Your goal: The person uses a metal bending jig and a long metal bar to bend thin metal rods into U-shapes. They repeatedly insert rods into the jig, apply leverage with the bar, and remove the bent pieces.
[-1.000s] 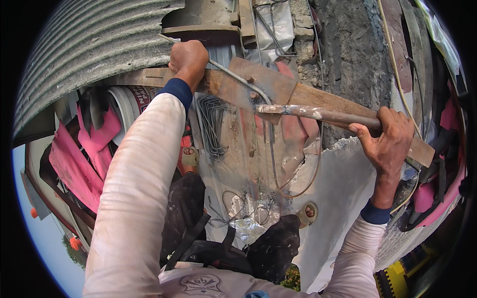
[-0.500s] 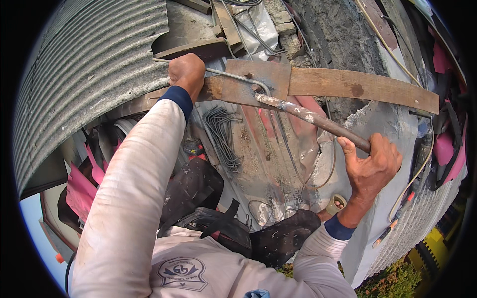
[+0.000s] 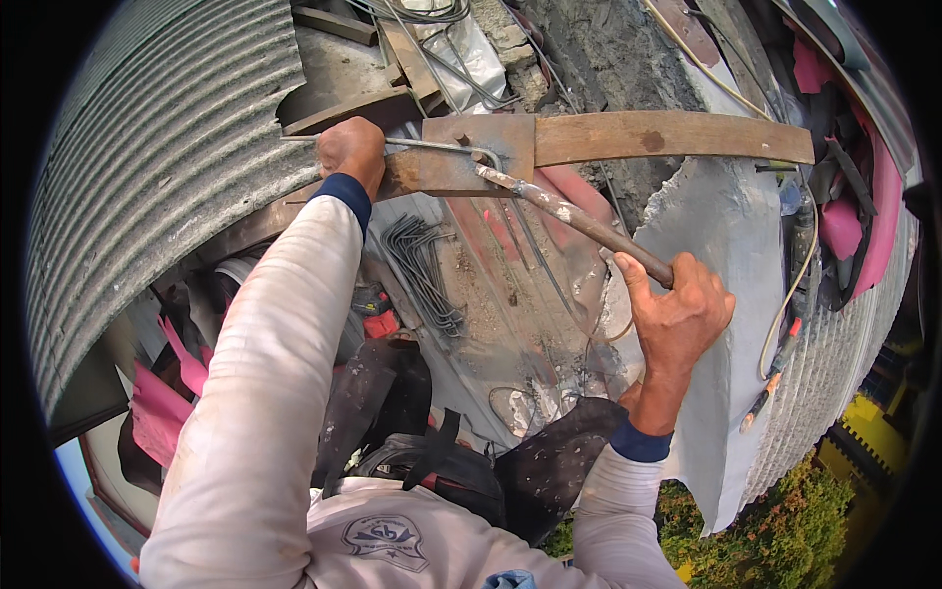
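The person's left hand (image 3: 351, 155), left of the upper middle, is clenched around a thin metal rod (image 3: 432, 145), which runs right across a rusty plate (image 3: 442, 172) and curves downward at its end. The right hand (image 3: 682, 312), right of centre, is wrapped around the lower end of a paint-spotted bar (image 3: 594, 229) slanting up-left to the plate. A wooden plank (image 3: 677, 135) extends toward the upper right; bent rods (image 3: 422, 270) lie below the plate.
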`<act>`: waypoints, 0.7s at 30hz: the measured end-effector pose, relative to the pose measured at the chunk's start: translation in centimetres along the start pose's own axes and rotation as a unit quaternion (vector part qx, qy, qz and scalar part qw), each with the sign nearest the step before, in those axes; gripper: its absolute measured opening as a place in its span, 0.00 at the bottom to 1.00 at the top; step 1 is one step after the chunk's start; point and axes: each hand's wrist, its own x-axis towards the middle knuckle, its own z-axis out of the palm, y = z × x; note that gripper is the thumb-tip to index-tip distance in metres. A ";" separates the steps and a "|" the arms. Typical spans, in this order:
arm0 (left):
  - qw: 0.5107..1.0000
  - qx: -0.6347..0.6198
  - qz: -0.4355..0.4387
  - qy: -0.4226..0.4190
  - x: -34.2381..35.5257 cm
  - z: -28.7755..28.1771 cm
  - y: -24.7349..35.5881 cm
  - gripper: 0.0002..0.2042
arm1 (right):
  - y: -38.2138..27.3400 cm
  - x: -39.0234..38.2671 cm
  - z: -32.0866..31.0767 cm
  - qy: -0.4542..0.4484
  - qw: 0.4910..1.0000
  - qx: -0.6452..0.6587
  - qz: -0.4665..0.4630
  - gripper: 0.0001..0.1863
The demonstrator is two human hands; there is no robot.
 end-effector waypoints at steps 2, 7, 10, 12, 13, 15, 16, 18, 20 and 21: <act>0.921 -0.351 -0.168 0.033 -2.6 0.5 0.4 0.14 | 0.4 1.0 0.2 -0.003 0.999 0.029 -0.015 0.39; 0.858 -0.481 -0.180 0.027 -7.4 -3.1 -0.9 0.17 | 2.4 2.8 0.3 -0.139 0.989 0.055 0.008 0.38; 0.894 -0.423 -0.134 0.066 -8.9 -4.2 -1.4 0.20 | 3.1 3.3 0.1 -0.175 0.982 0.068 0.001 0.37; 0.892 -0.430 -0.118 0.071 -8.7 -3.6 -1.3 0.21 | 3.4 4.0 -0.1 -0.179 0.980 0.082 -0.001 0.37; 0.892 -0.430 -0.110 0.084 -8.3 -2.8 -1.2 0.21 | 3.6 4.7 -0.2 -0.157 0.983 0.089 -0.026 0.37; 0.899 -0.422 -0.087 0.082 -7.4 -0.8 -0.8 0.21 | 4.3 6.2 -0.2 -0.143 0.986 0.065 -0.051 0.37; 0.901 -0.419 -0.068 0.086 -7.0 0.1 -0.7 0.22 | 4.6 7.0 -0.2 -0.141 0.986 0.063 -0.065 0.37; 0.904 -0.418 -0.035 0.078 -6.4 1.2 -0.5 0.22 | 4.8 7.9 0.0 -0.165 0.980 0.085 -0.067 0.37; 0.894 -0.436 -0.044 0.097 -6.6 1.0 -0.2 0.23 | 4.2 8.3 -0.1 -0.208 0.972 0.102 -0.034 0.36; 0.888 -0.446 -0.050 0.097 -6.9 0.5 -0.2 0.23 | 3.4 8.2 -0.1 -0.244 0.963 0.114 0.001 0.36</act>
